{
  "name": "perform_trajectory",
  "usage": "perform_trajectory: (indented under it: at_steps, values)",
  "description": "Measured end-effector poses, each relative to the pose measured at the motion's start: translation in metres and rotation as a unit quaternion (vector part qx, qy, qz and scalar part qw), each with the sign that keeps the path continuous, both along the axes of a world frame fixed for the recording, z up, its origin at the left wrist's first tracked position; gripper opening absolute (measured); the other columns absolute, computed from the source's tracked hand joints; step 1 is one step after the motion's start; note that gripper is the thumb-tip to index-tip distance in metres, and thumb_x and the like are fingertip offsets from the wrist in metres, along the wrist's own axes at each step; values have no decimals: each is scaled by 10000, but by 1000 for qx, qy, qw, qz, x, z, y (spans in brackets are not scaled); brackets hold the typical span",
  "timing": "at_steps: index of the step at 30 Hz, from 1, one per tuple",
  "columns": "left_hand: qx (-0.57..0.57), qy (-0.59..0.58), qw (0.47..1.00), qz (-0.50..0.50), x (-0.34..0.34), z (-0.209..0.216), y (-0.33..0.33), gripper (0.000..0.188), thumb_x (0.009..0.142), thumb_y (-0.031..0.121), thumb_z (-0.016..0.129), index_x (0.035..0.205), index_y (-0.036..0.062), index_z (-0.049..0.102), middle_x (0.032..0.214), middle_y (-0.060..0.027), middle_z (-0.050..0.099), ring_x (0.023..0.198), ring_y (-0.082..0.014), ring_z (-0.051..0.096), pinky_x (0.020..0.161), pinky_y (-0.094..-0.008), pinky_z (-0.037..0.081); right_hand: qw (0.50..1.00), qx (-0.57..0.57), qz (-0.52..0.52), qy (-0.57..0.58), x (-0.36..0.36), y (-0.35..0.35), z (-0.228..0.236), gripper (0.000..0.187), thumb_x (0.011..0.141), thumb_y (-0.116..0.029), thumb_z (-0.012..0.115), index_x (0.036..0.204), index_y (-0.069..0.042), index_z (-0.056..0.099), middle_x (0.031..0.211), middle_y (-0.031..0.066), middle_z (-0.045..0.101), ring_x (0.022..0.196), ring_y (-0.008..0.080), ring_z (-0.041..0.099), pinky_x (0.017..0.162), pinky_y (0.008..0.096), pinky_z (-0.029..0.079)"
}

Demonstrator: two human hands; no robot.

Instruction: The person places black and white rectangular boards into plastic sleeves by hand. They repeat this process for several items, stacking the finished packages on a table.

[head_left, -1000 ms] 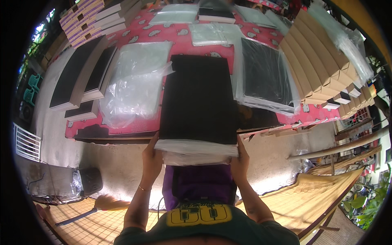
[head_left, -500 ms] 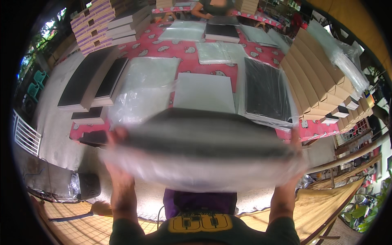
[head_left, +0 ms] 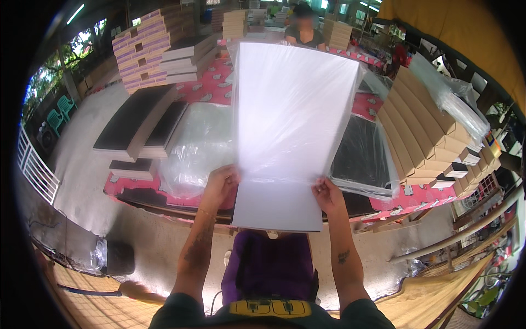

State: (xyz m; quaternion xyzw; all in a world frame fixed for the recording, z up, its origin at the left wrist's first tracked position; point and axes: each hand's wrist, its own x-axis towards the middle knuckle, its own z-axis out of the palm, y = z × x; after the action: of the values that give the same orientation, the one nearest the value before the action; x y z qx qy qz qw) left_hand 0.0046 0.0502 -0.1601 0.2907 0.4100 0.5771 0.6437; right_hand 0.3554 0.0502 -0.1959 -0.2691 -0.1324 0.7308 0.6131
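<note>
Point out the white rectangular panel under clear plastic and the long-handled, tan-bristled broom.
White rectangular panel (head_left: 293, 115), head view: middle of its upward face.
Tan-bristled broom (head_left: 138, 291), head view: its bristles.

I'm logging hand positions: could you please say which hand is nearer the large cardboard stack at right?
The right hand: at the right edge of the plastic bag, left of the cardboard stack. The left hand is opposite, farther away.

brd (head_left: 278, 205) wht | bag (head_left: 296, 115) clr | tblcloth (head_left: 203, 88) pink w/ wht motifs | ctns (head_left: 419, 126) tan | chairs (head_left: 56, 119) grn
</note>
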Motion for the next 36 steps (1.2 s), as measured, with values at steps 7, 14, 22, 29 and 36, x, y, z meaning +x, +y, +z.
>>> perform_trajectory:
  at_steps: [7, 14, 22, 29, 36]
  values:
    - [228, 110, 963, 89, 31, 41, 26, 91, 907, 131, 595, 898, 63, 537, 850, -3, 570, 797, -88, 537, 729, -260, 461, 848, 102, -165, -493, -18, -2, 57, 227, 879, -296, 646, 968, -91, 612, 836, -56, 539, 812, 73, 506, 719, 299, 426]
    - [171, 72, 983, 8, 173, 63, 34, 343, 921, 288, 579, 1171, 75, 480, 1034, -73, 568, 798, -136, 587, 623, -299, 514, 894, 48, -421, -147, 42, 12, 84, 198, 913, -242, 562, 1047, -129, 469, 1026, 31, 517, 972, 185, 506, 757, 407, 464]
    - [10, -138, 973, -187, 273, 51, 19, 164, 945, 69, 458, 1024, -75, 471, 1007, -160, 545, 885, -306, 631, 779, -380, 580, 699, -16, -611, -371, 177, 26, 49, 335, 935, -213, 408, 1158, 29, 470, 1174, 174, 491, 1024, 252, 507, 876, 374, 429]
    - [-27, -93, 980, -176, 269, 15, 38, 145, 907, 20, 471, 967, -112, 481, 983, -199, 559, 869, -314, 642, 764, -370, 587, 390, 19, -475, -788, 111, -9, 58, 353, 845, -246, 609, 1169, -121, 548, 1289, 181, 437, 1186, 346, 424, 935, 500, 352]
    - [-33, 40, 963, -265, 243, 8, 19, 188, 874, 82, 555, 873, -104, 579, 760, -185, 625, 747, -278, 674, 674, -355, 598, 287, 96, -250, -920, 72, 8, 26, 368, 881, -440, 534, 1172, -220, 578, 1186, 97, 504, 1119, 315, 463, 908, 528, 350]
